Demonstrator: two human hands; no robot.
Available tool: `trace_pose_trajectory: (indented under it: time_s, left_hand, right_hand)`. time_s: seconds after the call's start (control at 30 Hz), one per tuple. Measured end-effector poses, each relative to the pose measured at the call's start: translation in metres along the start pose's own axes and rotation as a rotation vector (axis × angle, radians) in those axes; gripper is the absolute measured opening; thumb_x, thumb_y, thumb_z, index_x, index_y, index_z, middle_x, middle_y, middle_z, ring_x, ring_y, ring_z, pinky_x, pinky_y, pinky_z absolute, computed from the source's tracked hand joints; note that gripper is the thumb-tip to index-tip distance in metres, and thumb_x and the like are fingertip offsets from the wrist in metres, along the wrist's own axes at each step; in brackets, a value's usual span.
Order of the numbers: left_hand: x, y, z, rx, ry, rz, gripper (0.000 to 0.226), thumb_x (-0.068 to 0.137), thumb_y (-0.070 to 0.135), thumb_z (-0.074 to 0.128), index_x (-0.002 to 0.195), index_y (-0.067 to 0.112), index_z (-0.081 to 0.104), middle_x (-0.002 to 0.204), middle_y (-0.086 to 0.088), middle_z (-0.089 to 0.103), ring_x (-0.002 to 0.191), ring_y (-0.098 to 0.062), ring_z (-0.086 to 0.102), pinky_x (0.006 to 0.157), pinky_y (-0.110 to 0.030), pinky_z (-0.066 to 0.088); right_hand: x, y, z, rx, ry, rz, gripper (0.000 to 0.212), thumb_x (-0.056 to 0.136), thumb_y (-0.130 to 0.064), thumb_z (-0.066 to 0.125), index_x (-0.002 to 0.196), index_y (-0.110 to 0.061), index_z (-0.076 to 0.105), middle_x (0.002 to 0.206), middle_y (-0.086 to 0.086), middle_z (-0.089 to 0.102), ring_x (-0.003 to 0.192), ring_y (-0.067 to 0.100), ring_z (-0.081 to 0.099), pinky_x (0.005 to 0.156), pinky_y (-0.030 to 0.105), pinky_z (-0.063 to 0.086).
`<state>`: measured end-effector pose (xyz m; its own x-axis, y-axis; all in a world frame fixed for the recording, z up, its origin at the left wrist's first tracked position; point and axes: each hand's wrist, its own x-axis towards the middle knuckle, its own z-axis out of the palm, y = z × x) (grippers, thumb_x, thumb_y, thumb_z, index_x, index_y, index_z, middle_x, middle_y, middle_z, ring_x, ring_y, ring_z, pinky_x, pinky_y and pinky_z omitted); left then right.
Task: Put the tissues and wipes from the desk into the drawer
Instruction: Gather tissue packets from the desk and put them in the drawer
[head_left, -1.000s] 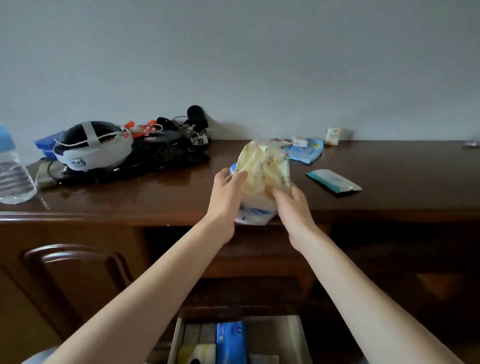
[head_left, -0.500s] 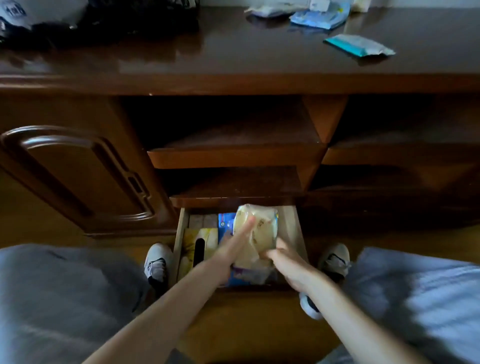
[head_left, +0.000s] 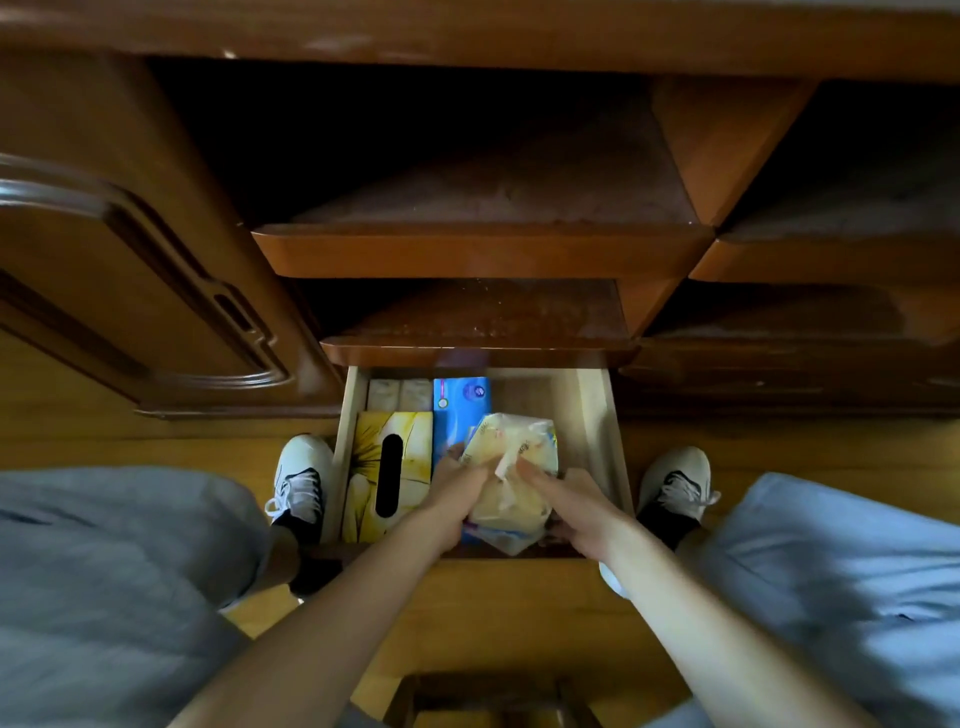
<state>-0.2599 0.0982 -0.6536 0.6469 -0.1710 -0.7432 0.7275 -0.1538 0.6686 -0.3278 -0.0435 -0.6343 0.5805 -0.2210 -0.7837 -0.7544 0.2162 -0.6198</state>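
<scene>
A soft pale-yellow tissue pack (head_left: 511, 467) sits low inside the open wooden drawer (head_left: 597, 415), with a white-and-blue pack partly hidden under it. My left hand (head_left: 451, 496) grips its left side and my right hand (head_left: 571, 499) grips its right side. Inside the drawer on the left lies a yellow flowered tissue box (head_left: 389, 467). A blue tissue pack (head_left: 460, 405) lies beside it, and two small beige packs (head_left: 400, 395) are at the back.
Open wooden shelves (head_left: 478, 249) sit above the drawer, with a carved cabinet door (head_left: 130, 270) to the left. My white sneakers (head_left: 301, 478) stand on the wood floor either side of the drawer. A dark stool top (head_left: 493, 696) is below my arms.
Both hands carried the yellow pack from the desktop down into the drawer. The view tilted down, so the desktop with its remaining packs has left the frame.
</scene>
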Motion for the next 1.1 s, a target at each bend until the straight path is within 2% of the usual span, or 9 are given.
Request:
trace_pose_trajectory:
  time_s: [0.1,0.23,0.37,0.47,0.6,0.73,0.87,0.97,1.1]
  left_hand:
    - [0.014,0.006,-0.004,0.082,0.041,0.114,0.061,0.085,0.021,0.077,0.136,0.023,0.044,0.101,0.001,0.068,0.085,-0.010,0.065,0.058,-0.017,0.052]
    - [0.022,0.007,-0.026,0.531,0.176,0.322,0.051,0.092,0.025,0.068,0.140,0.018,0.051,0.117,-0.002,0.065,0.105,-0.015,0.062,0.084,-0.028,0.050]
    - [0.027,-0.001,-0.044,0.998,0.169,0.536,0.038,0.094,0.026,0.061,0.132,0.019,0.061,0.128,-0.002,0.063,0.122,-0.022,0.053,0.098,-0.035,0.047]
    - [0.031,-0.007,-0.046,1.097,0.108,0.543,0.038,0.095,0.031,0.059,0.132,0.024,0.060,0.136,0.000,0.058,0.131,-0.020,0.045,0.107,-0.036,0.041]
    - [0.035,-0.011,-0.048,1.068,0.100,0.529,0.039,0.095,0.030,0.060,0.133,0.023,0.060,0.135,0.001,0.057,0.131,-0.019,0.044,0.107,-0.038,0.041]
    - [0.039,-0.010,-0.047,1.010,0.116,0.525,0.038,0.096,0.027,0.060,0.133,0.022,0.060,0.134,0.000,0.057,0.128,-0.018,0.046,0.106,-0.037,0.043]
    - [0.043,-0.012,-0.044,0.985,0.101,0.544,0.038,0.096,0.028,0.060,0.134,0.022,0.060,0.134,0.000,0.058,0.127,-0.017,0.048,0.101,-0.031,0.045]
    - [0.045,-0.016,-0.042,0.983,0.106,0.550,0.037,0.096,0.029,0.061,0.132,0.024,0.060,0.133,0.000,0.058,0.125,-0.017,0.049,0.096,-0.025,0.042]
    - [0.046,-0.021,-0.042,0.981,0.116,0.555,0.037,0.095,0.028,0.063,0.132,0.026,0.060,0.133,0.001,0.059,0.126,-0.017,0.049,0.094,-0.022,0.038]
  right_hand:
    - [0.024,-0.008,-0.010,0.092,0.088,0.006,0.034,0.093,-0.033,0.074,0.118,-0.010,0.068,0.098,0.006,0.078,0.090,0.023,0.073,0.066,0.037,0.062]
    - [0.075,-0.029,-0.020,0.238,0.254,0.033,0.038,0.100,-0.027,0.065,0.135,-0.012,0.059,0.121,0.013,0.068,0.105,0.032,0.067,0.092,0.050,0.058]
    - [0.123,-0.048,-0.018,0.122,0.303,0.020,0.037,0.100,-0.031,0.064,0.130,-0.009,0.062,0.115,0.015,0.070,0.079,0.023,0.067,0.053,0.030,0.055]
    - [0.157,-0.055,-0.018,0.145,0.351,0.023,0.037,0.099,-0.033,0.067,0.128,-0.011,0.061,0.111,0.011,0.069,0.076,0.021,0.066,0.047,0.028,0.051]
    - [0.195,-0.065,-0.020,0.045,0.355,-0.007,0.040,0.096,-0.031,0.070,0.130,-0.010,0.061,0.122,0.012,0.069,0.095,0.025,0.068,0.074,0.036,0.059]
    - [0.206,-0.063,-0.019,-0.309,0.363,-0.102,0.042,0.097,-0.021,0.067,0.137,-0.014,0.055,0.133,0.011,0.064,0.113,0.029,0.064,0.079,0.032,0.050]
    - [0.211,-0.059,-0.018,-0.425,0.451,-0.156,0.043,0.101,-0.018,0.059,0.142,-0.008,0.051,0.145,0.016,0.056,0.130,0.038,0.054,0.103,0.043,0.046]
    - [0.205,-0.055,-0.018,-0.411,0.433,-0.192,0.051,0.103,-0.030,0.056,0.150,-0.016,0.042,0.152,0.012,0.050,0.137,0.039,0.049,0.109,0.047,0.040]
    - [0.183,-0.045,-0.016,-0.258,0.410,-0.109,0.093,0.090,-0.065,0.060,0.162,-0.027,0.015,0.164,0.010,0.033,0.148,0.039,0.035,0.118,0.058,0.027]
